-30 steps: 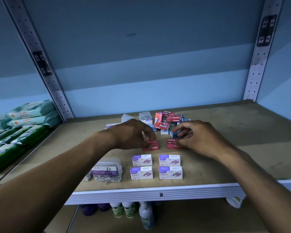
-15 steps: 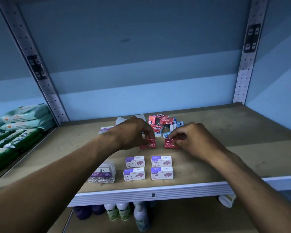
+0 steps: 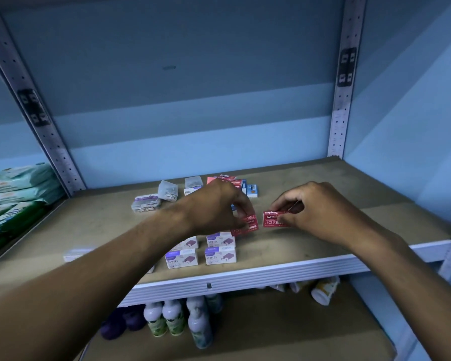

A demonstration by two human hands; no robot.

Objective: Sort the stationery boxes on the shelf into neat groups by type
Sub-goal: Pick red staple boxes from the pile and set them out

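Note:
On the brown shelf board [image 3: 323, 178] my left hand [image 3: 214, 207] pinches a red staples box [image 3: 248, 225] just behind the white-and-purple staples boxes [image 3: 220, 247], which stand in two short rows near the front edge. My right hand [image 3: 315, 212] pinches a second red staples box [image 3: 272, 219] a little to the right of the first; the two boxes stand apart. Behind my left hand lies a mixed pile of red and blue boxes [image 3: 245, 186]. Clear paper clip boxes [image 3: 146, 203] lie at the back left.
Green and teal wipe packs [image 3: 13, 199] fill the neighbouring shelf on the left. Perforated metal uprights [image 3: 345, 82] stand at both back corners. Bottles [image 3: 172, 319] stand on the lower shelf, and a tipped white bottle [image 3: 323, 289] lies under the front rail.
The view has shifted, so the boxes sit further right in frame. Both hands still pinch the red boxes, now slightly further apart and close behind the white boxes.

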